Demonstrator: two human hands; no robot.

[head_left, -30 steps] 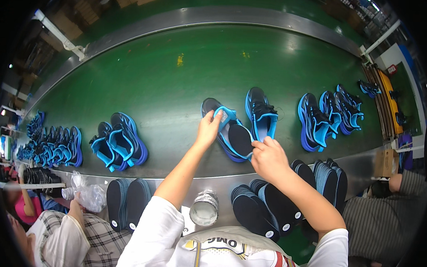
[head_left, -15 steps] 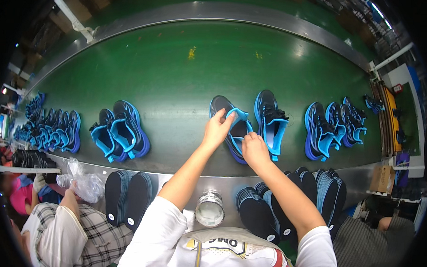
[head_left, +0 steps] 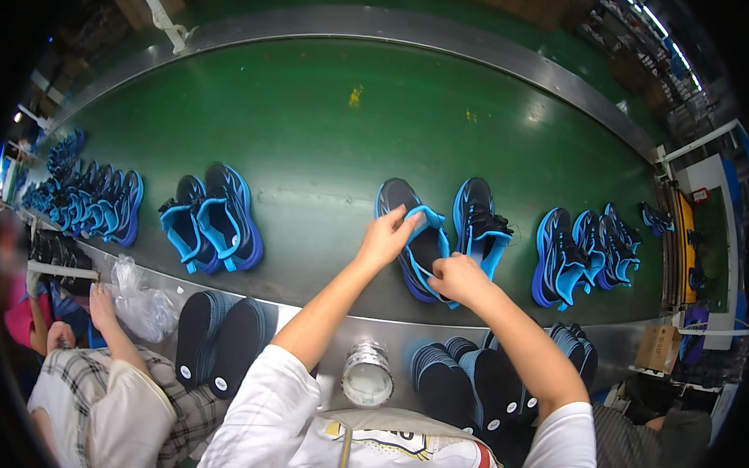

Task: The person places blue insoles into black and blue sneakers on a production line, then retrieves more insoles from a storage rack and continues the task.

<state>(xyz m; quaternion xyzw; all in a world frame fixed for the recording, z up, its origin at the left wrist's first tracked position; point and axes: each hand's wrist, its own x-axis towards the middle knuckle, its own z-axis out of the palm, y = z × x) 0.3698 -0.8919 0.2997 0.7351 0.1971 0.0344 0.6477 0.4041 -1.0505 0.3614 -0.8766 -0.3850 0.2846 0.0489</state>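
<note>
A black sneaker (head_left: 399,194) with bright blue lining and a blue-purple sole lies on the green belt, toe pointing away from me. My left hand (head_left: 387,237) pinches its blue tongue between thumb and fingers. With fingers curled, my right hand (head_left: 464,280) grips the collar on the right side near the heel; its fingertips are partly hidden. Dark insole material seems to show inside the opening, though I cannot tell whether it is loose. Just right of it stands a matching sneaker (head_left: 477,206), laces on top, touched by neither hand.
Stacks of black insoles (head_left: 445,385) lie at the near metal edge, with more insoles (head_left: 240,341) to the left. Between them stands a round whitish container (head_left: 368,374). Other sneakers (head_left: 225,200) line the green belt (head_left: 312,124) on both sides. A co-worker's arm (head_left: 123,337) reaches in at left.
The view has tilted slightly. My right hand has shifted along the collar toward the heel, while my left hand keeps the tongue. At left, the co-worker's hand has moved off the clear plastic bag.
</note>
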